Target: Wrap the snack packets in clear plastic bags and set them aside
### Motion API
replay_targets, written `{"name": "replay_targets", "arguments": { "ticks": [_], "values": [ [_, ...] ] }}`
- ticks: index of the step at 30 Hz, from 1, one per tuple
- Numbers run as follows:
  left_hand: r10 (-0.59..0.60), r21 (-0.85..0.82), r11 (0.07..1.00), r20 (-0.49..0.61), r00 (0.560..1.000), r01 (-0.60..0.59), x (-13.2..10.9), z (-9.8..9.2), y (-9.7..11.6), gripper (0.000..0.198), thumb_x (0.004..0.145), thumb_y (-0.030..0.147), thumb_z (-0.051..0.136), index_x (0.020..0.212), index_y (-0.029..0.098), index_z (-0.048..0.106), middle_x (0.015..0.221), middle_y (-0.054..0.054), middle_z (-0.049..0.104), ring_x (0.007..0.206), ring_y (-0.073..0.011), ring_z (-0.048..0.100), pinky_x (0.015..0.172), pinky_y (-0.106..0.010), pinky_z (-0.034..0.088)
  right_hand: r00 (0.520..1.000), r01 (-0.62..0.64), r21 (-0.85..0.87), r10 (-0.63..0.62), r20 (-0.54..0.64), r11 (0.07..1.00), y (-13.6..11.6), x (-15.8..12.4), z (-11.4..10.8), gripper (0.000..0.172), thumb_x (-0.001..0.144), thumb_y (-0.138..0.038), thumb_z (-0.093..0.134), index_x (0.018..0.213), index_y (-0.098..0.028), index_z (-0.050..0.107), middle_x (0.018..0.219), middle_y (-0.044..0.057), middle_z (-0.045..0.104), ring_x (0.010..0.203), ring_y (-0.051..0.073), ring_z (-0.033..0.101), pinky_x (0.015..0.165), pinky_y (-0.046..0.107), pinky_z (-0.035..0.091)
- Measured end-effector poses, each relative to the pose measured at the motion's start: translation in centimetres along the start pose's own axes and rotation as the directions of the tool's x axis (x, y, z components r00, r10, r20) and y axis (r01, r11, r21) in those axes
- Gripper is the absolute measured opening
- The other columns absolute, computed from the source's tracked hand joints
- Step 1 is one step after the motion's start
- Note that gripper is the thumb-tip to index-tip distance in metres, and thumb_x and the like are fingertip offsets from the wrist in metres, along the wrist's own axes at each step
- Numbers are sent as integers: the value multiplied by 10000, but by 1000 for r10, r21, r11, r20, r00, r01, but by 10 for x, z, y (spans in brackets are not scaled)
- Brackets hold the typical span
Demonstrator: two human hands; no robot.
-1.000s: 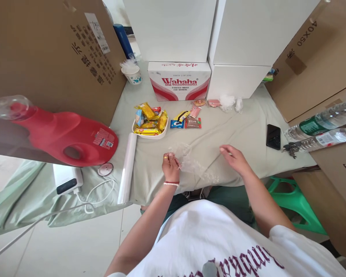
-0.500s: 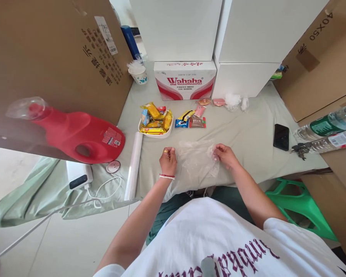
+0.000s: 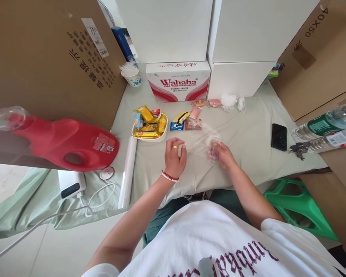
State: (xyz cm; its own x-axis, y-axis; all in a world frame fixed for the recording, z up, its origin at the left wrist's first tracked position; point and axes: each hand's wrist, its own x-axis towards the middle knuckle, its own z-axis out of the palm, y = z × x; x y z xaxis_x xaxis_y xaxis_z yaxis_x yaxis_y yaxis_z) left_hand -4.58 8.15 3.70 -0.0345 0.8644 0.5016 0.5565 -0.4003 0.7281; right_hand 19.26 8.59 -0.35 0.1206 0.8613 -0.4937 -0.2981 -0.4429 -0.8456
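A thin sheet of clear plastic film (image 3: 202, 140), crumpled and partly blurred, stretches between my two hands above the cloth. My left hand (image 3: 174, 157), with a gold ring and a red-and-white bracelet, has curled fingers and a thumb at the film's left edge. Bunched film is gripped in the fingers of my right hand (image 3: 223, 154). Just beyond lie a blue snack packet (image 3: 177, 126), a yellow packet (image 3: 181, 117), a brown packet (image 3: 193, 124) partly behind the film, and a pink packet (image 3: 195, 112). A white bowl (image 3: 150, 138) of wrapped snacks stands to their left.
At left are a film roll (image 3: 128, 173), a red jug (image 3: 75, 144) and a white power bank (image 3: 71, 184). A Wahaha carton (image 3: 178, 82) stands behind. Crumpled plastic (image 3: 228, 101) lies near it. A phone (image 3: 279, 137) and bottles (image 3: 325, 123) are at right.
The film has bunched up and shifted away from me, its far part now over the brown packet. My left hand has turned and moved slightly right. The camera view has shifted a little.
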Motion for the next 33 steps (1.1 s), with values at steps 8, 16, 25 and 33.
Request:
{"name": "replay_targets", "arguments": {
  "ticks": [8,16,25,33],
  "values": [
    [-75,408,879,631,772,-248,32,46,-2,313,877,55,493,962,197,759,1049,-114,725,1066,-264,640,941,-427,507,907,-369,108,332,260,923,6,-27,9,333,1072,-382,494,1074,-122,702,806,95,755,598,152,694,572,262,586],
    [99,304,826,750,654,-474,15,53,-35,457,1039,305,417,1445,231,613,1596,-97,528,1517,-278,401,1256,-555,263,949,-291,-139,305,86,947,8,-36,-27,383,1051,-484,506,1077,-146,683,841,107,732,578,150,638,512,259,527],
    [-216,602,761,586,781,-241,-54,53,-19,677,1065,479,294,1657,150,277,1736,-182,210,1614,-331,216,1235,-751,121,828,352,-904,-530,181,241,0,-24,-10,655,856,-531,733,1407,-208,593,1358,186,616,1263,373,532,1034,515,489],
    [-217,579,789,573,790,-204,-40,24,-34,561,1073,446,289,1566,259,481,1667,-128,415,1557,-319,350,1220,-717,189,957,131,-734,-277,-81,667,-13,28,-47,222,922,-329,542,1024,-206,696,938,73,739,782,191,667,714,312,535]
  ]
}}
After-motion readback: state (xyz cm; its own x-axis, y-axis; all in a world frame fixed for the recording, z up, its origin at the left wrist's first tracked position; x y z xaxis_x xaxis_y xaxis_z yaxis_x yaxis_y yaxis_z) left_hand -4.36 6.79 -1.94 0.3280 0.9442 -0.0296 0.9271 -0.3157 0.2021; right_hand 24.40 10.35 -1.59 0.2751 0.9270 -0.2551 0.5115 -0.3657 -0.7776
